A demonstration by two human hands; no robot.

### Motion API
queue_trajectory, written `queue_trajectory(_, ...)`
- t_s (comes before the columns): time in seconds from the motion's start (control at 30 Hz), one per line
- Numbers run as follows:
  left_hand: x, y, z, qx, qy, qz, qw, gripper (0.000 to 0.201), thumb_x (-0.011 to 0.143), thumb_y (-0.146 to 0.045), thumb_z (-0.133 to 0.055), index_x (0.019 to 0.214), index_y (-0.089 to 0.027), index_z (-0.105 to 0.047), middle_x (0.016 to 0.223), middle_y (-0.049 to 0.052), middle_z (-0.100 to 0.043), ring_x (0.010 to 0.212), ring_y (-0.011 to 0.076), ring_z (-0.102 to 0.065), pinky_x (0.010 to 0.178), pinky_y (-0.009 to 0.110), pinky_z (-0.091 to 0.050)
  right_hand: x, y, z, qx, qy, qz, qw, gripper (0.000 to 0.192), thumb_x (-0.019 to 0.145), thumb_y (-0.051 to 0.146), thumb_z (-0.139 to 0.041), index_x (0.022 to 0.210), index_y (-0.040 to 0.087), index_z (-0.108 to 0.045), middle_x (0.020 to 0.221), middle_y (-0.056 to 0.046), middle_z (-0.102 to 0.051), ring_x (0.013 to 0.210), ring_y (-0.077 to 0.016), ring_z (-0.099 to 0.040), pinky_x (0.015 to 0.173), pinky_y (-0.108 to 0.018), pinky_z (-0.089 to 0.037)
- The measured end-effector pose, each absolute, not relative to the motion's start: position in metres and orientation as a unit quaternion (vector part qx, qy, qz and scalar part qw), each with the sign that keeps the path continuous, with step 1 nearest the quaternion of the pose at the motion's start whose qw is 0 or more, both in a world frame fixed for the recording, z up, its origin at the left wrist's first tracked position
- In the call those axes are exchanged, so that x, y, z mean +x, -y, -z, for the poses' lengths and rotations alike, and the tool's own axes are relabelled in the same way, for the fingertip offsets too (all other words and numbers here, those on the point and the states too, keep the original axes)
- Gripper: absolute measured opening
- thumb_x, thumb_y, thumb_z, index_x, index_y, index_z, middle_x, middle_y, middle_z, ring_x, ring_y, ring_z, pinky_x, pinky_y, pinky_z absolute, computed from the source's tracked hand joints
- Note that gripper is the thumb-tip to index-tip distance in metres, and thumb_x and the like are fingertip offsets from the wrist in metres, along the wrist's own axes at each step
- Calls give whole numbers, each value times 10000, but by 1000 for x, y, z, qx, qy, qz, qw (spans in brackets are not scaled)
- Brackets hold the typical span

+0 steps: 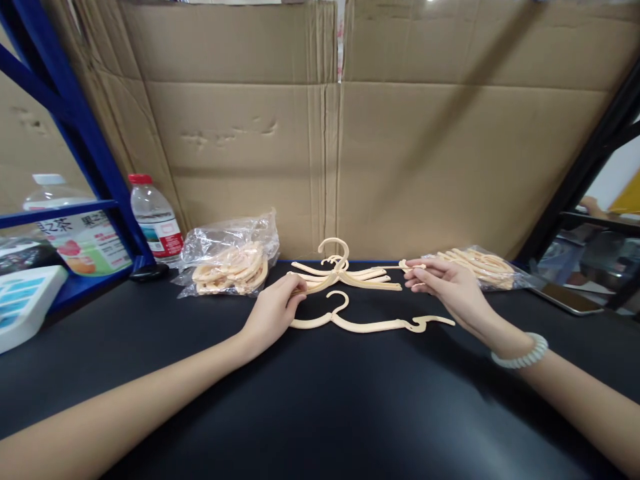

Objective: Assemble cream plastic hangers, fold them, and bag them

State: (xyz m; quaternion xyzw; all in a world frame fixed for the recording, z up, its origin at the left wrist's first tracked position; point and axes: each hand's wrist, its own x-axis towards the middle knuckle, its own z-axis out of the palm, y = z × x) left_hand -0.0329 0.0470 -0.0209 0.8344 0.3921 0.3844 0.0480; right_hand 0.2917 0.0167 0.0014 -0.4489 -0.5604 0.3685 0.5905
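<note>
A stack of cream plastic hangers [345,273] lies at the back middle of the black table [320,407]. My left hand [274,312] pinches the left end of the top hanger in that stack. My right hand [447,287] grips the right end of the same hanger with its fingertips. One separate cream hanger [370,324] lies flat on the table just in front of the stack, between my two hands. A pale bead bracelet [520,353] circles my right wrist.
Clear bags of hanger parts lie at the left [230,263] and right [480,267]. Two bottles [155,220] [75,233] stand by a blue rack [75,133]. Cardboard [350,133] walls the back. A phone [570,299] lies at right, a white device [23,300] at left.
</note>
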Motion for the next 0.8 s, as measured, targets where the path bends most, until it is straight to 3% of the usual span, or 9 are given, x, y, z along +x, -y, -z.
queue_trajectory(0.13,-32,-47,21,830,-402,-384,58,97,838,-114,-476,830,-207,-501,808,4,-577,752,166,-568,689,286,-459,291,-18,1,-422,491,-460,608,305,699,369,-747,924,166,-721,911,-86,-721,812,-189,-666,731,-299,-545)
queue_trajectory(0.23,-32,-47,21,826,-405,-386,67,87,831,-126,-484,839,-209,-505,804,5,-583,756,171,-579,694,294,-469,292,-21,5,-425,461,-490,605,258,742,365,-709,901,162,-722,921,-90,-720,740,-147,-638,677,-265,-537)
queue_trajectory(0.37,-32,-48,20,828,-402,-386,65,85,830,-129,-489,840,-210,-510,794,2,-585,755,173,-587,703,305,-476,296,-24,10,-414,463,-501,603,215,649,249,-787,822,186,-675,863,-48,-708,639,-100,-573,642,-236,-527)
queue_trajectory(0.63,-32,-48,19,830,-400,-384,62,83,826,-125,-494,825,-204,-519,789,4,-590,744,173,-585,686,305,-472,299,-27,14,-431,462,-501,592,269,613,253,-813,790,189,-620,918,-57,-669,898,-187,-649,902,-341,-541)
queue_trajectory(0.8,-32,-48,19,827,-403,-386,67,72,825,-142,-493,826,-207,-525,787,5,-596,746,179,-589,687,307,-471,296,-24,11,-432,463,-514,579,295,571,257,-852,718,177,-609,823,-2,-619,871,-169,-667,906,-301,-538)
